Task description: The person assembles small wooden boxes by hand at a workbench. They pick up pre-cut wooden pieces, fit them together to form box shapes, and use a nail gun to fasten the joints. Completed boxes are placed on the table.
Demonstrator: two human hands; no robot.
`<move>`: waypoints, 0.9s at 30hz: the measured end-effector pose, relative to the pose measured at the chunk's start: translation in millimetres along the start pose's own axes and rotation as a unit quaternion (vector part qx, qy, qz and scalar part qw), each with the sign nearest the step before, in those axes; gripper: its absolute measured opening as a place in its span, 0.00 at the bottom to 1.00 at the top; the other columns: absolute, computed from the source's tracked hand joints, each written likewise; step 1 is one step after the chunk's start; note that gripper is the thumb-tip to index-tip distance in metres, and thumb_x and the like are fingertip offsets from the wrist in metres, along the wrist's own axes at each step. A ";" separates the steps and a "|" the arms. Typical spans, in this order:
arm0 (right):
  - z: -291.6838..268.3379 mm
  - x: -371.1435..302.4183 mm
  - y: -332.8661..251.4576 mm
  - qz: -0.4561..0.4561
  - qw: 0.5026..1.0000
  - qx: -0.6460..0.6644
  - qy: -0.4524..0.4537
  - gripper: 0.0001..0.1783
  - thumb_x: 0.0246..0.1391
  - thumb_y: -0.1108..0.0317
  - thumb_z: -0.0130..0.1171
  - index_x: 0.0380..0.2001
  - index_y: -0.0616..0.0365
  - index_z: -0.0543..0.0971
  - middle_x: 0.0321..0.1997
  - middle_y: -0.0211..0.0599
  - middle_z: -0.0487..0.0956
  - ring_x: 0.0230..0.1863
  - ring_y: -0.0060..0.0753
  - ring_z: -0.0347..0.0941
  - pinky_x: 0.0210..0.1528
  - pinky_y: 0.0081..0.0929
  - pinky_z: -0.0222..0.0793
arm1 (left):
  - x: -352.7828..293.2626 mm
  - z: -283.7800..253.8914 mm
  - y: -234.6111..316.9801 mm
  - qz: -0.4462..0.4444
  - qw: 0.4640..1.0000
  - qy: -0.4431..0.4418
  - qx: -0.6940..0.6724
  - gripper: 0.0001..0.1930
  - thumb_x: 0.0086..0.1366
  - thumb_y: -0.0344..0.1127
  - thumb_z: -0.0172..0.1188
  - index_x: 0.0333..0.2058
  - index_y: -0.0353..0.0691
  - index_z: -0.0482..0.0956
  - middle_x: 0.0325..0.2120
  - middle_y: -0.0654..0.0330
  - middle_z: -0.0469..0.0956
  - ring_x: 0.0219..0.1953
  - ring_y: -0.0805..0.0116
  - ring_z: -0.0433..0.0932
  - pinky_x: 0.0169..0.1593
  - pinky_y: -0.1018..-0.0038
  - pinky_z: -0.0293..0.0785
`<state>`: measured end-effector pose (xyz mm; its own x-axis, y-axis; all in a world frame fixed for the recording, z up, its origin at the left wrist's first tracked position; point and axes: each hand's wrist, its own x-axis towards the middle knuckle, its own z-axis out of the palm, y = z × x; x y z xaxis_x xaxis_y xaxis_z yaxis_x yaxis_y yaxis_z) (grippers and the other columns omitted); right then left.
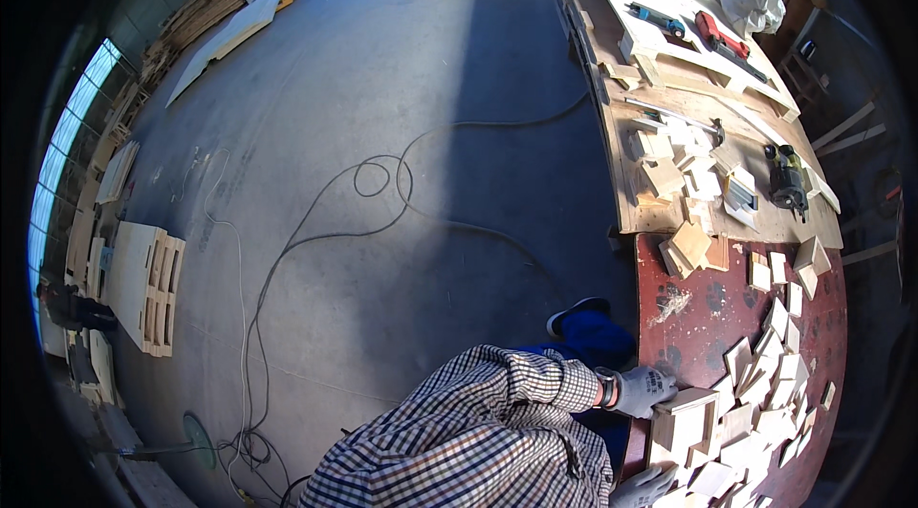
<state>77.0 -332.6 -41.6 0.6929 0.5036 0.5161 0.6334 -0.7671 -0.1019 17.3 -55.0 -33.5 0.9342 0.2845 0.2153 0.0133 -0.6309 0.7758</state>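
Observation:
My left hand (643, 391), in a grey glove, grips the near corner of a small box-like wooden piece (687, 417) on the red-brown board (674, 341); its fingertips are partly hidden. My right hand (641, 489), gloved too, lies low at the lower edge, with its fingers stretched toward the wood and partly cut off by the frame. Beside both hands a loose heap of small pale wooden blocks (755, 420) spreads across the board. The checked sleeve of my left arm (545, 384) reaches over from the left.
Beyond the board, a long workbench (636, 207) carries a hammer (717, 132), a dark power tool (788, 183), a teal tool (658, 19) and a red tool (719, 35). A cable (330, 238) loops over the floor. A pallet (148, 288) stands at left.

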 end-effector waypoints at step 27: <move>-10.2 -2.3 -12.3 0.028 0.999 0.010 -0.021 0.28 0.75 0.49 0.47 0.65 0.59 0.75 0.61 0.54 0.77 0.61 0.62 0.71 0.65 0.58 0.66 | 0.9 -4.8 3.7 -0.014 0.997 -0.081 -0.001 0.25 0.56 0.45 0.71 0.48 0.38 0.79 0.46 0.49 0.78 0.50 0.48 0.80 0.53 0.55 0.77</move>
<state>64.2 -328.4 -32.9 0.7411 0.4760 0.4735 0.5996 -0.7866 -0.1477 16.5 -53.6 -27.5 0.9786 0.1825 0.0948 0.0405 -0.6228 0.7813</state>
